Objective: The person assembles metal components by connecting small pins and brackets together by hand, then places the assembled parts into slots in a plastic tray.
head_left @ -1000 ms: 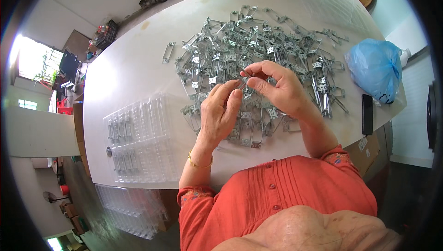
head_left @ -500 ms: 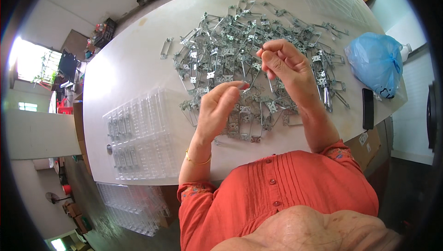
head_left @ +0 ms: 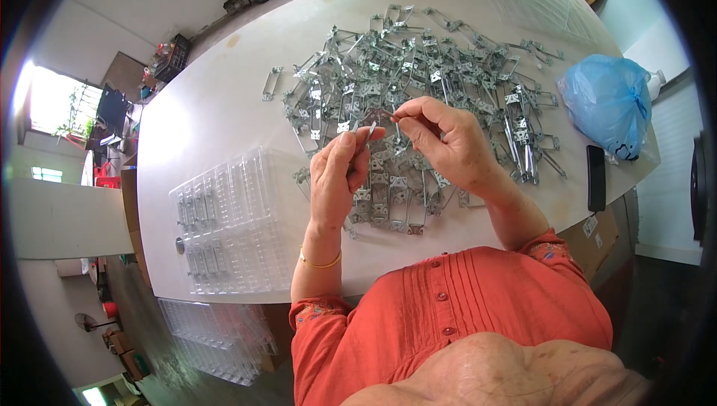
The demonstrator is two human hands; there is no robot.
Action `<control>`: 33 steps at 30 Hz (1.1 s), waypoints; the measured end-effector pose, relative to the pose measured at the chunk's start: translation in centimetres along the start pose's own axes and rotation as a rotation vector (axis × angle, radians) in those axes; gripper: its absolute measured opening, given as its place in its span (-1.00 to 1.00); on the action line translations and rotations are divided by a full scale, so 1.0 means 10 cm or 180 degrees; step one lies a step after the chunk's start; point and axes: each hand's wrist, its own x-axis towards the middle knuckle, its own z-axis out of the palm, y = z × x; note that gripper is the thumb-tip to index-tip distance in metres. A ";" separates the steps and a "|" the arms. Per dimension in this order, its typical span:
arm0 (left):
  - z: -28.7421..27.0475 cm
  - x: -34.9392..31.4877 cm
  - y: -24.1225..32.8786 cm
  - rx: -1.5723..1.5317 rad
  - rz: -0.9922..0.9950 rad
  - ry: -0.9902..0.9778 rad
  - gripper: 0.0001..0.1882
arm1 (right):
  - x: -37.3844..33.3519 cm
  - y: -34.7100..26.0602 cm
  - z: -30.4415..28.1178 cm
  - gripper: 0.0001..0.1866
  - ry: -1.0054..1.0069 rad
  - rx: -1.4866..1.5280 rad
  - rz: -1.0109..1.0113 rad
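Observation:
Just above the near part of a big heap of metal brackets (head_left: 403,55), my two hands have come close together. My left hand (head_left: 337,174) is closed, thumb and fingers pinching a small metal bracket (head_left: 371,130) whose ends stick up past the fingertips. From the right, my right hand (head_left: 448,141) pinches one end of a thin, bent metal piece (head_left: 379,112). Its other end reaches to just above the left fingertips; whether it touches the bracket there I cannot tell.
Left on the white table (head_left: 194,107) lie clear plastic trays (head_left: 243,189), a few brackets in their slots. A blue plastic bag (head_left: 609,103) and a black phone (head_left: 595,178) are at the right. More clear trays (head_left: 216,335) are stacked below the table's left front edge.
My right hand has come down and left toward my left hand. My left hand has turned, so the bracket ends now point up from its fingertips.

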 end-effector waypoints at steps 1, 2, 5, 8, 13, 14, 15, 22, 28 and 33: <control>0.01 0.00 0.00 0.0109 0.0047 -0.0015 -0.49 | 0.00 0.01 0.00 -0.87 0.0023 -0.0007 0.0008; 0.02 0.00 0.00 0.0219 0.0095 -0.0031 -0.52 | 0.00 0.02 0.00 -0.88 0.0047 -0.0014 0.0017; 0.00 0.00 -0.02 0.0300 0.0219 -0.0016 -0.54 | 0.01 0.01 0.00 -0.86 0.0035 -0.0033 -0.0036; -0.01 -0.01 -0.04 0.0690 0.0450 0.0018 -0.55 | 0.00 -0.08 -0.02 -0.80 -0.0020 0.0109 0.0228; -0.01 -0.03 -0.07 0.1140 0.0705 -0.0227 -0.58 | 0.04 -0.01 -0.07 -0.74 -0.0422 0.0970 0.0511; -0.02 -0.04 -0.08 0.1097 0.0643 -0.0255 -0.59 | 0.05 0.00 -0.08 -0.72 -0.0597 0.1436 0.0728; -0.02 -0.04 -0.08 0.1054 0.0583 -0.0283 -0.60 | 0.06 0.00 -0.11 -0.72 -0.0584 0.1413 0.0698; -0.02 -0.06 0.01 0.1420 0.0902 -0.0673 -0.64 | 0.09 0.03 -0.17 -0.74 -0.1022 0.2158 0.1224; -0.03 -0.04 0.03 0.1577 0.1004 -0.1001 -0.61 | 0.06 -0.03 -0.18 -0.77 -0.0744 0.1130 0.1000; -0.03 -0.04 0.14 0.1828 0.0968 -0.1729 -0.70 | 0.07 0.12 -0.15 -0.78 0.0039 -0.0047 -0.0051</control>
